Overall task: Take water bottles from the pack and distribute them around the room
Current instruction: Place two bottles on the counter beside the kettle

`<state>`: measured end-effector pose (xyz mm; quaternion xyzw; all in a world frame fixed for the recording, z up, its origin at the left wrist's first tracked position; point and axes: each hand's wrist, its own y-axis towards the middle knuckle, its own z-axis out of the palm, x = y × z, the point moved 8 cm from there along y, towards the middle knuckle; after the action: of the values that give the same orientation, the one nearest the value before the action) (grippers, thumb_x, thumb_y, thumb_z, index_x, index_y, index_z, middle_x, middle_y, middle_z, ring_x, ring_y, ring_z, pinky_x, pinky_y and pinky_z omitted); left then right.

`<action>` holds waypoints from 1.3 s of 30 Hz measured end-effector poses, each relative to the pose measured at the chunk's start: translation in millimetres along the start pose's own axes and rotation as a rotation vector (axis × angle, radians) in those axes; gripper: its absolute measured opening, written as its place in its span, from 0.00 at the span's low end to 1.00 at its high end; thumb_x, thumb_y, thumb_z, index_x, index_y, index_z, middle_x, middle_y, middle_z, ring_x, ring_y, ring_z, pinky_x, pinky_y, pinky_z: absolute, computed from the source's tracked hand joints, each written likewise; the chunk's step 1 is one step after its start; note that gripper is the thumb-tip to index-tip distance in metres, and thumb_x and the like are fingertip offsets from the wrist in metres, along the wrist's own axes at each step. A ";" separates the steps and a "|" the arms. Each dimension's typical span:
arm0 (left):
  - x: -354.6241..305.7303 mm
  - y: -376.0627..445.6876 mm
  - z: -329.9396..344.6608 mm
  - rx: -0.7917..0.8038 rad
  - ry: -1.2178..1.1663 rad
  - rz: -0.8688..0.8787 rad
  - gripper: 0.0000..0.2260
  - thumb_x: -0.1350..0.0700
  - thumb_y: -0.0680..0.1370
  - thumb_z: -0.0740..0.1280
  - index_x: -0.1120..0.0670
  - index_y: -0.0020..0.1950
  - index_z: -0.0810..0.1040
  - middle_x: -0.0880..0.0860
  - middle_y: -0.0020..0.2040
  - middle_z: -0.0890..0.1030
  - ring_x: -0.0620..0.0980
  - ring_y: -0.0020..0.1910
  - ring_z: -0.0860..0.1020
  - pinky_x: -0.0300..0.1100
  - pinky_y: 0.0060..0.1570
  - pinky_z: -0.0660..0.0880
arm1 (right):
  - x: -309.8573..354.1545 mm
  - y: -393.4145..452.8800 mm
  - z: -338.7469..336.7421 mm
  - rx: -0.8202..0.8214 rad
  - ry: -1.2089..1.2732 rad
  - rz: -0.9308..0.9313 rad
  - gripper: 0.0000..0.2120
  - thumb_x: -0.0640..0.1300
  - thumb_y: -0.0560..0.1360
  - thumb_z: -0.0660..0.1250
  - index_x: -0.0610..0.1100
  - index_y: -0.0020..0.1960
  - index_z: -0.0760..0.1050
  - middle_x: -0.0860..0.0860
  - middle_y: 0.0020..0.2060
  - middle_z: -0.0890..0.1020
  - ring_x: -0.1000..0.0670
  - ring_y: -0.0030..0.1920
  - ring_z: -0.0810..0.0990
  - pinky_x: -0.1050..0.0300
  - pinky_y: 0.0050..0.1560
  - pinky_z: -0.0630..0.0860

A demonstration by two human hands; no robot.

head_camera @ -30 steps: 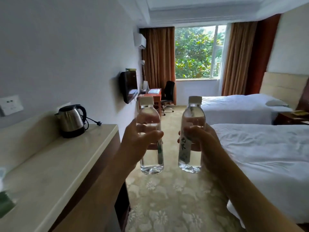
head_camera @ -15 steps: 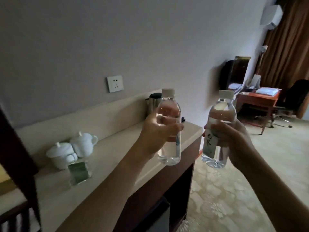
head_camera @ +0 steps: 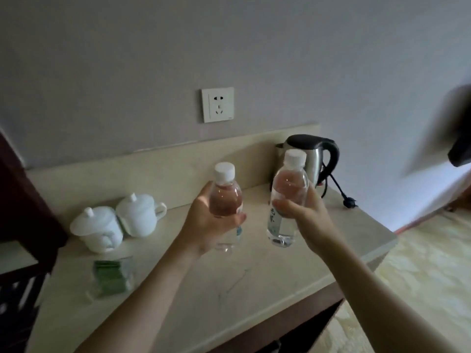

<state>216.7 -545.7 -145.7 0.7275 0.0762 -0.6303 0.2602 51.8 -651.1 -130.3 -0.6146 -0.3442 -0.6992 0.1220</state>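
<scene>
head view: one camera, looked down at a counter against a grey wall
left hand (head_camera: 209,225): fingers and thumb curled round the left water bottle (head_camera: 226,200), gripped mid-body, held above the counter
left water bottle: clear, white cap, upright, slight tilt, water inside; base seen just past the palm, not touching the top
right hand (head_camera: 303,215): wrapped round the right water bottle (head_camera: 286,197) from the right, thumb across the front
right water bottle: clear, white cap, pale label with dark characters low on the body, tilted a little right, held in air, apart from the left bottle
counter (head_camera: 254,284): pale stone top with low backsplash, dark wood below
kettle (head_camera: 314,159): steel with black handle and lid, far right on counter, behind the right bottle; cord and plug (head_camera: 348,202) lay loose to its right
lidded cups (head_camera: 119,222): two white, side by side, far left on counter, touching or nearly
tea packets (head_camera: 109,277): green, in a clear holder, near left, blurred
wall socket (head_camera: 218,104): white, on wall above backsplash
dark object (head_camera: 458,138): right edge, blurred, could not tell what
floor (head_camera: 420,276): patterned pale carpet, right
</scene>
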 end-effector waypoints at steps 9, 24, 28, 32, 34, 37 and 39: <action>85.5 5.8 9.6 -0.244 0.102 -0.104 0.18 0.61 0.66 0.77 0.50 0.50 0.74 0.50 0.41 0.80 0.49 0.41 0.80 0.45 0.44 0.76 | -104.8 34.3 13.1 0.208 0.057 0.041 0.20 0.38 0.64 0.75 0.42 0.52 0.72 0.58 0.38 0.79 0.59 0.40 0.78 0.63 0.42 0.77; 123.7 -18.0 21.0 -0.625 0.201 -0.169 0.23 0.62 0.63 0.75 0.61 0.54 0.71 0.54 0.43 0.80 0.52 0.42 0.79 0.51 0.43 0.76 | -153.0 29.6 4.7 0.435 0.095 0.167 0.32 0.38 0.66 0.78 0.54 0.61 0.63 0.61 0.48 0.82 0.57 0.48 0.83 0.58 0.45 0.80; 134.9 -46.4 28.3 -0.790 0.562 -0.276 0.24 0.50 0.61 0.79 0.54 0.53 0.76 0.50 0.45 0.81 0.52 0.45 0.81 0.50 0.46 0.78 | -153.4 18.8 -13.2 0.193 -0.244 0.265 0.31 0.58 0.59 0.80 0.63 0.53 0.64 0.60 0.48 0.78 0.62 0.48 0.80 0.57 0.47 0.79; 129.2 -55.3 29.2 -0.835 0.529 -0.252 0.20 0.55 0.61 0.80 0.45 0.47 0.76 0.46 0.39 0.83 0.44 0.39 0.82 0.48 0.39 0.79 | -162.7 8.3 -15.7 0.172 -0.440 0.274 0.32 0.59 0.62 0.78 0.55 0.59 0.66 0.57 0.52 0.77 0.53 0.52 0.80 0.54 0.49 0.77; 125.4 -44.4 25.6 -0.759 0.488 -0.240 0.20 0.59 0.62 0.80 0.44 0.48 0.77 0.45 0.38 0.84 0.42 0.36 0.82 0.42 0.36 0.79 | -163.5 14.0 -14.6 0.179 -0.476 0.234 0.29 0.53 0.64 0.79 0.56 0.58 0.65 0.56 0.51 0.77 0.50 0.52 0.80 0.54 0.48 0.76; 127.3 -26.1 15.7 -0.638 0.472 -0.243 0.18 0.63 0.65 0.80 0.45 0.44 0.77 0.37 0.37 0.82 0.37 0.34 0.79 0.28 0.33 0.70 | -174.4 34.6 -12.3 0.204 -0.534 0.215 0.27 0.52 0.66 0.78 0.57 0.56 0.65 0.55 0.51 0.79 0.50 0.51 0.81 0.51 0.49 0.79; 135.6 -12.8 5.2 -0.566 0.404 -0.284 0.20 0.62 0.67 0.80 0.44 0.49 0.77 0.35 0.41 0.83 0.34 0.41 0.81 0.26 0.40 0.72 | -182.0 52.9 -10.8 0.197 -0.539 0.207 0.28 0.52 0.66 0.77 0.60 0.57 0.64 0.56 0.52 0.79 0.52 0.52 0.81 0.49 0.49 0.80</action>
<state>232.9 -566.7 -279.4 0.7186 0.3972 -0.4580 0.3407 113.9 -742.7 -284.6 -0.7949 -0.3660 -0.4581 0.1557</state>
